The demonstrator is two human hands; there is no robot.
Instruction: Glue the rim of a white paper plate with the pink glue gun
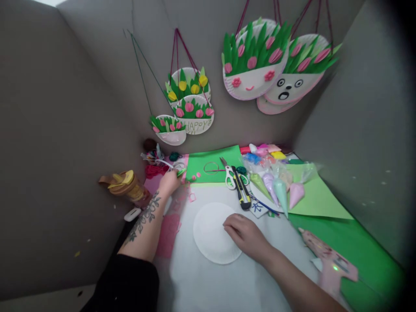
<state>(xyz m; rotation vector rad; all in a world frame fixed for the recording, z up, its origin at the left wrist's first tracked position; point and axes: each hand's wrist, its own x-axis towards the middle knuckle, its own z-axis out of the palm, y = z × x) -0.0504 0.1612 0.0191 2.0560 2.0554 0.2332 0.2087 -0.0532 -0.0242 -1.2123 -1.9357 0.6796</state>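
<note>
We see a white paper plate lying on the pale tabletop, in the middle of the near part of the scene. Our right hand is over the plate's right side, its fingers curled inward; we cannot tell whether they pinch the rim or merely rest there. Our left hand is farther off to the left, by the left edge of a dark green sheet. Its fingers are bent beside a small green item, and we cannot tell if they grasp it.

Small pink pieces lie near that hand, and a thin ring rests on the sheet. To the right of the ring we have scissors with white handles and, partly over them, a black and yellow cutter. Farther right, filled clear bags in green, lilac, teal and pink lie close together, some over a light green sheet. At the near right is a pink glue gun with a green light on. A lidded cup stands at the left, and decorated half-plates hang by cords on the far wall.
</note>
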